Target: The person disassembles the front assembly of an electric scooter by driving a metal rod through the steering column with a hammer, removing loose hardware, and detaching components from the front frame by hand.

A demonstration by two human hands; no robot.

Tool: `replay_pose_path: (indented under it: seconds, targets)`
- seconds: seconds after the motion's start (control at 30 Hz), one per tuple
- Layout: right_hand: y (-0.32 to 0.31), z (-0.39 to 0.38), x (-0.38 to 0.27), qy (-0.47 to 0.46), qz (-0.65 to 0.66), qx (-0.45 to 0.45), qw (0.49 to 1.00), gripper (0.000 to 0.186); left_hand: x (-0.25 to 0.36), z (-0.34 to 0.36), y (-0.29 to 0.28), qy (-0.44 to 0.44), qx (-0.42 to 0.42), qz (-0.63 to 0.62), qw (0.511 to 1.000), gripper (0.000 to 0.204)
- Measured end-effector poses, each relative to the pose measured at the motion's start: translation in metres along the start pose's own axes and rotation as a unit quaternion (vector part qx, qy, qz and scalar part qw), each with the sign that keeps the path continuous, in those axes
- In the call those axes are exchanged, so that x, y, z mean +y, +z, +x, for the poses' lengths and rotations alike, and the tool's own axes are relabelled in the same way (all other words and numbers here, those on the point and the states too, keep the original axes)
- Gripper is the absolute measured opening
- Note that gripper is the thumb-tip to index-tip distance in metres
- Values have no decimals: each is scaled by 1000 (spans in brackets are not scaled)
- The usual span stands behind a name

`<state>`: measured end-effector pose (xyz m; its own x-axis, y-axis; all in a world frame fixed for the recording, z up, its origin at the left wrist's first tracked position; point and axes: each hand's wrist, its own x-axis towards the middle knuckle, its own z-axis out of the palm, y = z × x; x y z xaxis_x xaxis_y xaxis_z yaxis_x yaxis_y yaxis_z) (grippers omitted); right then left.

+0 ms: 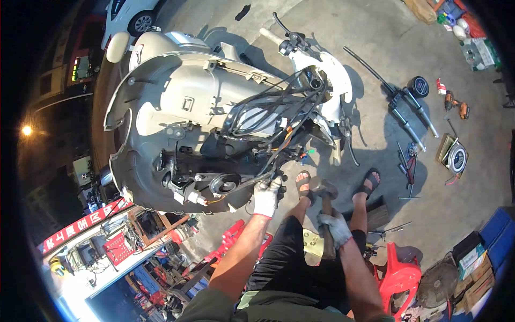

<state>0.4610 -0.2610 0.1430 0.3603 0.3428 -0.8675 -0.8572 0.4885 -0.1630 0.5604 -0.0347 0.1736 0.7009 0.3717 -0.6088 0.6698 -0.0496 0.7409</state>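
A partly stripped scooter [177, 91] fills the upper middle, with light body panels, exposed black cables [252, 123] and a white-covered handlebar [332, 72]. My gloved left hand [265, 197] is closed at the lower edge of the scooter's front, on a dark part among the cables, partly hidden by the fingers. My gloved right hand [335, 228] grips the wooden handle of a sledgehammer [324, 189], held low in front of my legs, its metal head pointing up toward the scooter.
A detached front fork [413, 121], power drills [456, 107], hand tools [407, 166] and a round-housed part [450, 155] lie on the concrete floor [386, 32]. A red plastic chair [397, 284] stands lower right. Cluttered shelving [150, 268] is lower left, and a parked car [129, 16] is upper left.
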Motion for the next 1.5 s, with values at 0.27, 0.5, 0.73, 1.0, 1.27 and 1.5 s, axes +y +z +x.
replay_pose_path:
  seconds: [0.27,0.5,0.73,1.0,1.27,1.5]
  targets:
    - [30,39,14,-9,-40,-46,998,27,-4,-4,11,-17,-8,-42,999,14]
    - [59,37,1,-35,-94,-66,993,25,1,-3,0,-28,15,-38,999,14]
    - [2,63,43,15,23,47,999,18,6,-4,9,-56,-23,-52,997,17]
    - [33,79,47,-76,-68,-16,995,34,-19,-3,-7,51,-22,46,997,18]
    - [-7,77,57,10,-48,81,995,23,13,-9,2,-17,-42,55,997,13]
    - [64,58,30,-60,-22,-25,998,24,8,-8,-3,-6,-10,-51,999,19]
